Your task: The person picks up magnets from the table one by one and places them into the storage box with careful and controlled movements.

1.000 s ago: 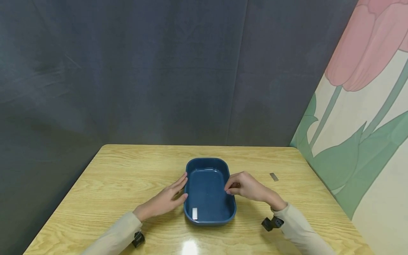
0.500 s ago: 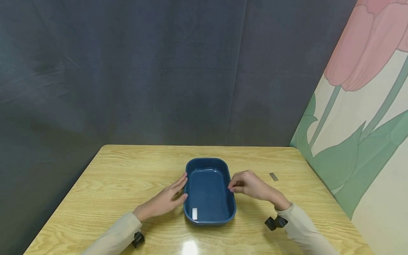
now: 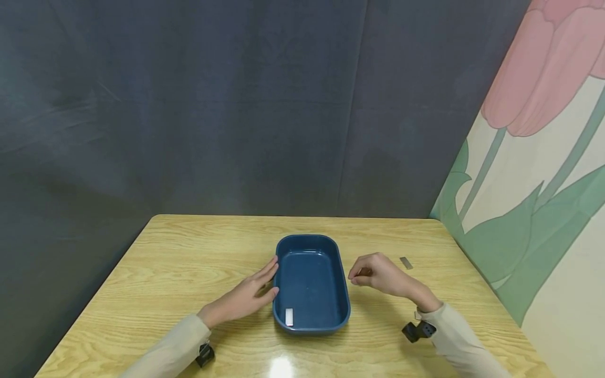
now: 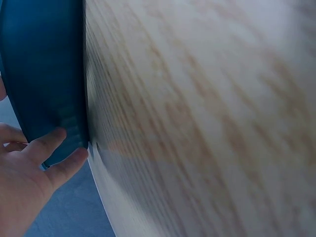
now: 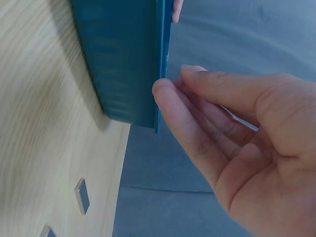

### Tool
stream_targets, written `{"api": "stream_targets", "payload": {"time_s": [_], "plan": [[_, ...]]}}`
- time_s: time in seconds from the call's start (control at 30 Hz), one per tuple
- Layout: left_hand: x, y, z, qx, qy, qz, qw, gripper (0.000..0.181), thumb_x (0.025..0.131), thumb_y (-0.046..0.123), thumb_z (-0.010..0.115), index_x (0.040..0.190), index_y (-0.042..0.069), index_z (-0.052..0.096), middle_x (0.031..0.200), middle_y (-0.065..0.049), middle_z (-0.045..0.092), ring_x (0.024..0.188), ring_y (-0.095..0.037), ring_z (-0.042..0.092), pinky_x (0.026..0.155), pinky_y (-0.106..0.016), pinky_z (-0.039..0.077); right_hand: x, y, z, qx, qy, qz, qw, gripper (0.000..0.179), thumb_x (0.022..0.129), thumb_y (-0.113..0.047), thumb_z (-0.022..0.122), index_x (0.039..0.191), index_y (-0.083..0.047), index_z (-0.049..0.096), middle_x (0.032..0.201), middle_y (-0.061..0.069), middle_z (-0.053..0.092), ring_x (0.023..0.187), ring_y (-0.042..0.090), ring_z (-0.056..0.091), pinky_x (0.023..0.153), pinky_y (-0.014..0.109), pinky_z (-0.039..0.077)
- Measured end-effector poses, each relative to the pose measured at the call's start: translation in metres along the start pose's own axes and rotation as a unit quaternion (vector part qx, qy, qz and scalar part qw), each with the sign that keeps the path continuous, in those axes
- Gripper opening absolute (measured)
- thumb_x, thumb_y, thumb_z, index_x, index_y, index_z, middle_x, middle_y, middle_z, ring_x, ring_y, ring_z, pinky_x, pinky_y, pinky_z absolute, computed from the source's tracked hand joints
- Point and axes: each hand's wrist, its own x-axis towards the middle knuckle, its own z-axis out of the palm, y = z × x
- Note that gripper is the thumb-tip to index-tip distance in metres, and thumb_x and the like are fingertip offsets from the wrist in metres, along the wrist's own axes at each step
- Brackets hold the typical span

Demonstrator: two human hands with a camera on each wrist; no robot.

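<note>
A deep blue rectangular tray (image 3: 309, 262) with rounded corners stands on the table. One small, pale flat strip (image 3: 289, 317) lies inside its near left corner. My left hand (image 3: 246, 298) rests its spread fingers against the tray's left side, also seen in the left wrist view. Just right of the tray, apart from its rim, hovers my right hand (image 3: 378, 274), thumb and fingers curved toward each other. A thin light sliver shows between them in the right wrist view; I cannot tell whether it is a held piece or a gap.
A small grey flat metal piece (image 3: 406, 262) lies on the wooden table (image 3: 203, 247) right of the tray. In the right wrist view a second similar piece (image 5: 48, 231) shows at the lower edge. A dark curtain (image 3: 260, 105) hangs behind; a flower-painted wall (image 3: 543, 210) stands right.
My right hand has moved from over the tray's right part out past its rim, to the right. The left hand, the tray and the strip in it stay where they were.
</note>
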Motion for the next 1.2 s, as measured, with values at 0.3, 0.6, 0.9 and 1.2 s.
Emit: {"api": "stream_targets", "payload": {"time_s": [0.3,0.6,0.9,1.2], "plan": [[0.0,0.0,0.0,-0.002,-0.003,-0.003,1.0,0.066,0.106,0.033,0.049,0.157,0.003,0.021,0.166,-0.001,0.003,0.147,-0.021,0.016,0.113,-0.044,0.03,-0.004,0.01,-0.005,0.01,-0.007,0.017,0.9998,0.011,0.087,0.001,0.073,0.089,-0.009,0.075,0.086,-0.002,0.07,0.069,0.011,0.066,0.061,0.025,0.055],[0.0,-0.003,0.002,0.004,-0.003,-0.004,1.0,0.065,0.106,0.035,0.048,0.157,0.004,0.021,0.166,-0.001,0.003,0.147,-0.023,0.016,0.114,-0.047,0.029,-0.007,0.021,-0.009,0.007,-0.006,0.022,0.9997,0.011,0.089,0.001,0.071,0.091,-0.009,0.074,0.083,0.0,0.07,0.068,0.026,0.068,0.059,0.026,0.055],[0.0,-0.002,0.001,0.005,-0.001,-0.003,1.0,0.065,0.106,0.035,0.048,0.157,0.004,0.022,0.166,-0.002,0.004,0.147,-0.023,0.016,0.114,-0.048,0.029,-0.01,0.027,-0.012,0.0,-0.011,0.025,0.9996,0.013,0.088,0.003,0.071,0.091,-0.01,0.074,0.083,-0.002,0.069,0.066,0.021,0.066,0.059,0.026,0.055],[0.0,-0.002,0.001,0.006,0.0,0.001,1.0,0.065,0.106,0.034,0.048,0.157,0.003,0.022,0.166,-0.004,0.005,0.147,-0.023,0.016,0.114,-0.047,0.029,-0.014,0.031,-0.014,-0.029,-0.003,0.031,0.9991,0.012,0.087,0.001,0.073,0.092,-0.009,0.075,0.093,0.007,0.072,0.073,0.009,0.065,0.063,0.026,0.055]]}}
